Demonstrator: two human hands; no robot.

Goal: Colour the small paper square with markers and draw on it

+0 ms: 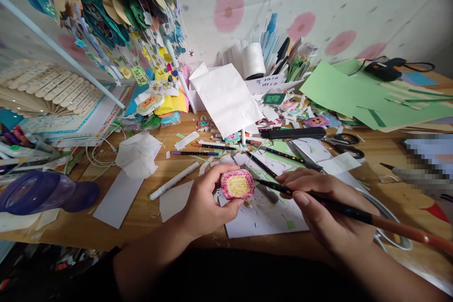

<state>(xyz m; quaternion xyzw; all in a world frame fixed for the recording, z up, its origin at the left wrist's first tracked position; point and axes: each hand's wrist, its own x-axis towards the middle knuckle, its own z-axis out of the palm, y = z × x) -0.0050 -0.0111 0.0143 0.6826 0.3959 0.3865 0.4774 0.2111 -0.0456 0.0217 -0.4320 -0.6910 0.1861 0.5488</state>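
Observation:
My left hand (pixel 208 203) pinches a small rounded piece with a pink border and a pale yellow middle (pixel 238 185), its coloured face turned towards me. In my right hand (pixel 329 207) lies a long marker pen (pixel 350 210), black with coloured dots and brown at its rear end. The pen's tip points left and sits close by the piece's right edge; whether they touch I cannot tell. Beneath both hands is a white sheet (pixel 247 231) strewn with paper scraps. A capped white pen (pixel 174 180) rests left of my left hand.
Scissors (pixel 345 144) and several markers lie beyond my hands among cuttings. A purple bottle (pixel 46 192) lies at the left, near crumpled white paper (pixel 138 155). Green sheets (pixel 336 87) spread at the back right. A white thread spool (pixel 253 60) stands at the back; paper decorations (pixel 141 23) hang upper left.

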